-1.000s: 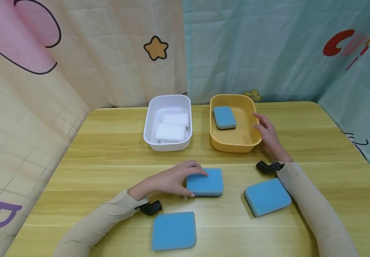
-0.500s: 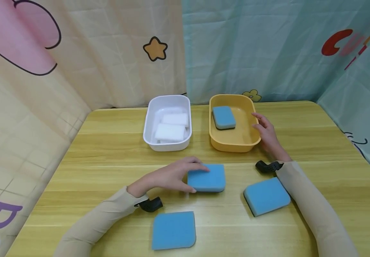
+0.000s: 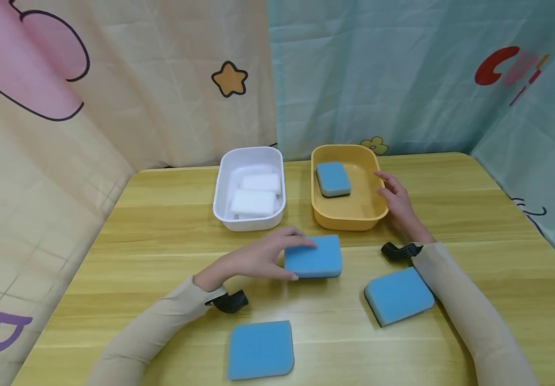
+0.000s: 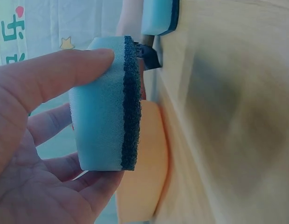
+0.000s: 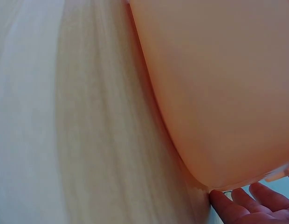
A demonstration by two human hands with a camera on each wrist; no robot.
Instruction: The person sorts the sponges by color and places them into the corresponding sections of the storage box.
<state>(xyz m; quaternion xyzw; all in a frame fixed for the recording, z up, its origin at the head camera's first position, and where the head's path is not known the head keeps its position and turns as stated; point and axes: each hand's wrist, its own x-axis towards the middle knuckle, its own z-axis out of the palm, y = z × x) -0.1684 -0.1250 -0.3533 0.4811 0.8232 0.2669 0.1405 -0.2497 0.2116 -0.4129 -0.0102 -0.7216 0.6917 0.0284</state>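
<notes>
My left hand (image 3: 268,257) holds a blue sponge (image 3: 318,257) with a dark scouring layer underneath, thumb on one side and fingers on the other. In the left wrist view, this sponge (image 4: 102,112) is tilted on edge in the picture, above the wood table. My right hand (image 3: 399,203) rests at the right side of a yellow tub (image 3: 347,222), its thumb and fingertips at the rim. The right wrist view has its fingers (image 5: 265,196) extended along the tub's outer wall (image 5: 223,93). Inside the tub lies another blue sponge (image 3: 334,178).
Left of the yellow tub stands a white tub (image 3: 250,225) with white sponges (image 3: 253,203) in it. One blue sponge (image 3: 260,349) lies near the front of the table (image 3: 162,236), another (image 3: 399,296) beside the right forearm. Printed curtains (image 3: 171,107) hang behind and at both sides.
The left hand has lifted its blue sponge and moved it slightly away from me and to the right. My right hand stays at the yellow tub. The head view has shifted a little.
</notes>
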